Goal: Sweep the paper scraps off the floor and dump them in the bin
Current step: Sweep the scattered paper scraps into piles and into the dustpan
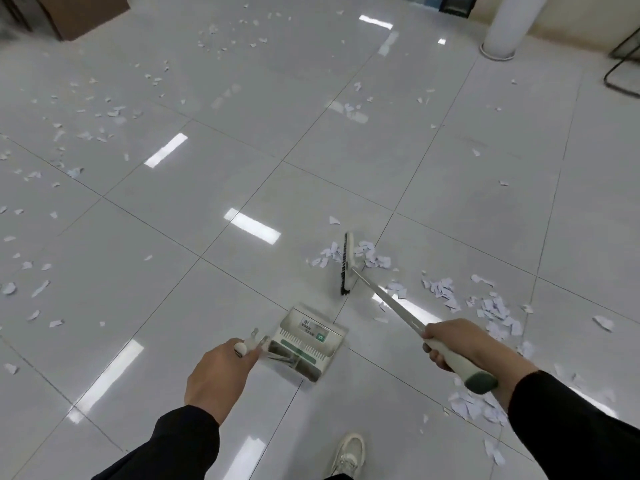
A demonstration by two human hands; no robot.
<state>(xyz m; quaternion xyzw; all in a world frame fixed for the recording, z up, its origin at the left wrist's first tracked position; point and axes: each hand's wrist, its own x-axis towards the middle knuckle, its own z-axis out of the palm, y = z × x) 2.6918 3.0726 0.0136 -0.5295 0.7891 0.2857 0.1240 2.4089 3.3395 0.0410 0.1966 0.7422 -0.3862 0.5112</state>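
My right hand (450, 344) grips the broom's handle near its white and green end. The broom's head (347, 263) stands on the floor ahead, black bristles facing left, with small paper scraps (329, 254) on both sides of it. My left hand (220, 374) holds the top of the dustpan's handle. The white dustpan (306, 341) rests on the floor just in front of my hands, below and left of the broom head. A thicker pile of scraps (491, 310) lies to the right, and more scraps (474, 408) lie under my right forearm. No bin is in view.
Many scraps (86, 133) are scattered over the glossy white tiles at the left and far back. A brown cabinet (79, 15) stands at the top left, a white column (507, 26) at the top right, a black chair leg (620, 67) at the right edge. My shoe (349, 453) shows below.
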